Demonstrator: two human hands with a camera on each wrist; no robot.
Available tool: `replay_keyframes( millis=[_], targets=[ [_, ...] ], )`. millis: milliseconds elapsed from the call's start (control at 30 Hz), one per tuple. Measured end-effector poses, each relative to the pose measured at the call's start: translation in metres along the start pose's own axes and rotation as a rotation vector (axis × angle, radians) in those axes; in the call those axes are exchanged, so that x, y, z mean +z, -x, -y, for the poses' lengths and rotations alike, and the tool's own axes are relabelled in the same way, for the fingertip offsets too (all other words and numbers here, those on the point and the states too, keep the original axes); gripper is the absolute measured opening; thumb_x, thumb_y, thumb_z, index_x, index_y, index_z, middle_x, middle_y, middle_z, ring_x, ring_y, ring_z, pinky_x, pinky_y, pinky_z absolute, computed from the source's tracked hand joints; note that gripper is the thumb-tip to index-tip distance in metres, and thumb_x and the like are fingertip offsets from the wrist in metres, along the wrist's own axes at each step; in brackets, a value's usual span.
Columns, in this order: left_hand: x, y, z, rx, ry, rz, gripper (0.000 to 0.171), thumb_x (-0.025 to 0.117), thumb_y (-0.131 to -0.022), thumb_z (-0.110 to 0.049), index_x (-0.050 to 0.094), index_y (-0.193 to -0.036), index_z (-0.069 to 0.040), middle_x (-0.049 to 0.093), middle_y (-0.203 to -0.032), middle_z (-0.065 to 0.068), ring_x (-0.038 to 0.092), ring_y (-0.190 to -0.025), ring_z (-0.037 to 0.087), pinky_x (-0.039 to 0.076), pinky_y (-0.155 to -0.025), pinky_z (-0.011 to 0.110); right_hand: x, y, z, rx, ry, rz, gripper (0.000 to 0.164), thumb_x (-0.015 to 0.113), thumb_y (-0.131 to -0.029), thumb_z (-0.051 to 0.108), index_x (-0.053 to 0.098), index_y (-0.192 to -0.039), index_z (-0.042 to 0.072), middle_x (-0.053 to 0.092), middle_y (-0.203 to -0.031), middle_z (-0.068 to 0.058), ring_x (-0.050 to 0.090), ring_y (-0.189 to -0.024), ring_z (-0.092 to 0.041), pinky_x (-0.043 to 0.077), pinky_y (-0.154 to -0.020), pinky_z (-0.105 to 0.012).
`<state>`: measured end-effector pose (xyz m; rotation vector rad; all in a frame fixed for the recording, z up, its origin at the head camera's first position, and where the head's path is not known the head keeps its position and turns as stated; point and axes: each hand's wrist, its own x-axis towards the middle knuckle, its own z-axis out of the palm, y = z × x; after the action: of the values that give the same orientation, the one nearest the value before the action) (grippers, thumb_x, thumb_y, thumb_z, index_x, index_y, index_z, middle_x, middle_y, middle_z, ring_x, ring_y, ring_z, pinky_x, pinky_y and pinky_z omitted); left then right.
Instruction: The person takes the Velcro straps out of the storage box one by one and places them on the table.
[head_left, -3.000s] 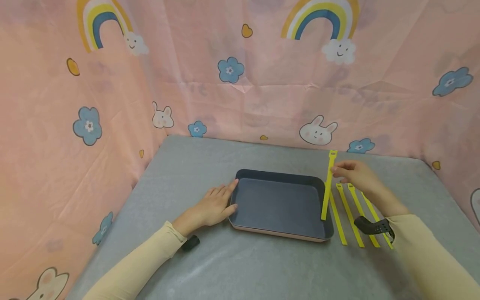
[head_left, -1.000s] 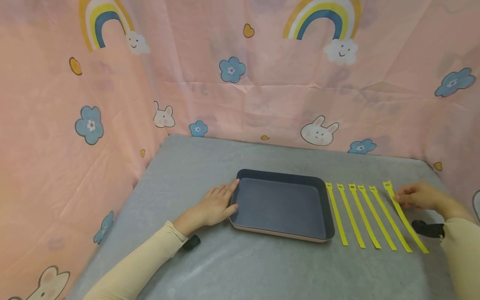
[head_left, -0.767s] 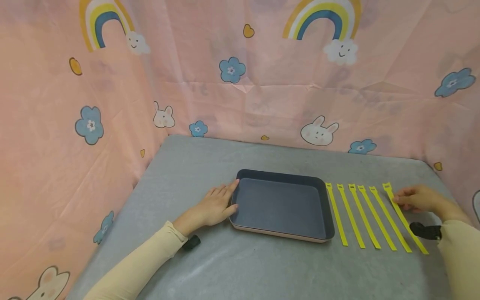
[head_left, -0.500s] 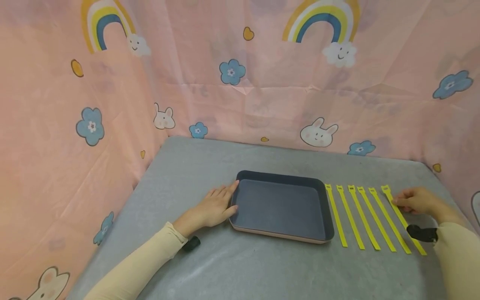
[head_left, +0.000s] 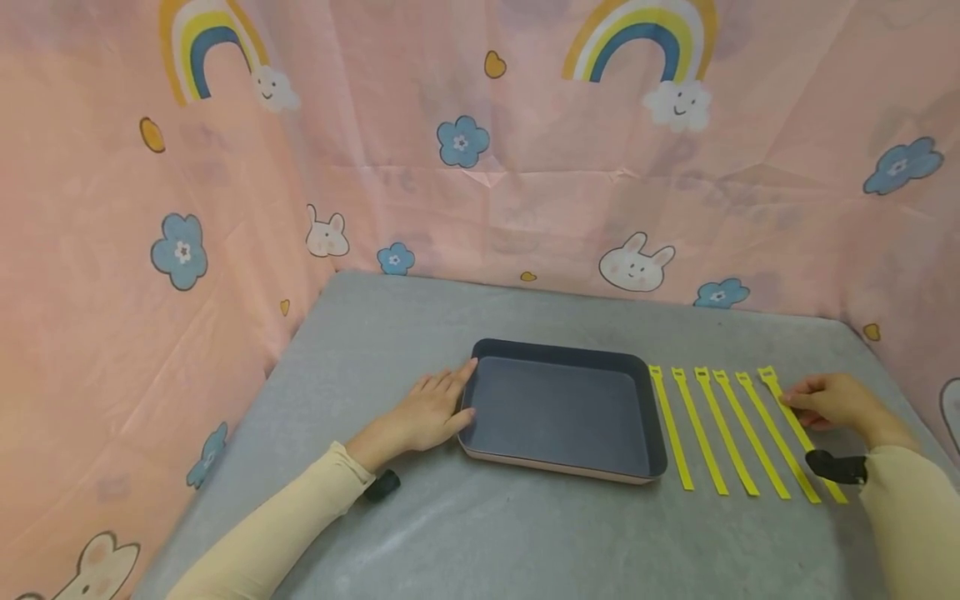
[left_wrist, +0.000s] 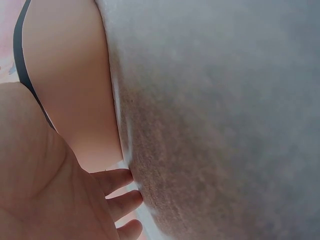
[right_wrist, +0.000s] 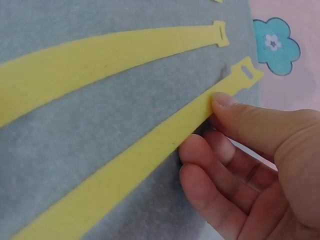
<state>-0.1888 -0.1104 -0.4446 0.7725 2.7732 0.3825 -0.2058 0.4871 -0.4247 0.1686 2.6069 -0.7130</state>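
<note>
My left hand (head_left: 429, 415) rests on the left rim of a dark rectangular baking tray (head_left: 558, 417), fingers extended. In the left wrist view, its palm and fingers (left_wrist: 120, 206) lie against the tray's pinkish outer wall (left_wrist: 75, 85). At the far right, my right hand (head_left: 834, 407) pinches a yellow hook-and-loop cable tie (head_left: 797, 429) between thumb and fingers, just below its slotted head. The right wrist view shows the thumb on top of this cable tie (right_wrist: 145, 150), with the other fingers curled below. Several similar cable ties (head_left: 708, 433) lie in a slanted row right of the tray.
Grey cloth covers the table (head_left: 525, 542). A pink printed curtain (head_left: 525, 217) encloses its back and sides. A black wrist strap piece (head_left: 836, 467) hangs over the pinched tie's lower part. Another black piece (head_left: 382, 485) shows beneath the left wrist.
Three seconds ago my right hand held a cable tie raised by the tray's right edge. It is now at the row's right end, and the pinched tie has shifted slightly left. My left hand stays put.
</note>
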Motion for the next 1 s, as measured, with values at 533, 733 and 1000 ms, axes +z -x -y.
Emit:
replay_keyframes(
  millis=[533, 733, 1000],
  targets=[
    [0.0, -0.002, 0.004, -0.002, -0.001, 0.002, 0.073, 0.03, -0.099, -0.051, -0.011, -0.152, -0.023, 0.014, -0.161, 0.005, 0.021, -0.147, 0.03, 0.016, -0.119, 0.05, 0.009, -0.009, -0.015, -0.035, -0.069, -0.077, 0.059, 0.062, -0.088, 0.04, 0.056, -0.116, -0.011, 0.07, -0.09, -0.005, 0.063, -0.07, -0.008, 0.054, -0.061, -0.029],
    [0.002, -0.002, 0.004, 0.001, -0.011, 0.0, 0.073, 0.03, -0.099, -0.051, -0.012, -0.152, -0.023, 0.014, -0.161, 0.005, 0.021, -0.147, 0.029, 0.017, -0.119, 0.05, 0.01, -0.007, -0.016, -0.034, -0.085, -0.079, 0.065, 0.064, -0.087, 0.042, 0.053, -0.119, -0.013, 0.071, -0.091, -0.005, 0.062, -0.069, -0.006, 0.054, -0.062, -0.029],
    [0.001, -0.003, 0.003, 0.003, -0.01, -0.007, 0.073, 0.031, -0.099, -0.051, -0.012, -0.152, -0.023, 0.014, -0.161, 0.005, 0.021, -0.147, 0.029, 0.016, -0.119, 0.05, 0.009, -0.004, -0.017, -0.021, -0.114, -0.069, 0.061, 0.062, -0.089, 0.04, 0.054, -0.121, -0.011, 0.07, -0.094, -0.002, 0.062, -0.07, -0.005, 0.054, -0.064, -0.029]
  ],
)
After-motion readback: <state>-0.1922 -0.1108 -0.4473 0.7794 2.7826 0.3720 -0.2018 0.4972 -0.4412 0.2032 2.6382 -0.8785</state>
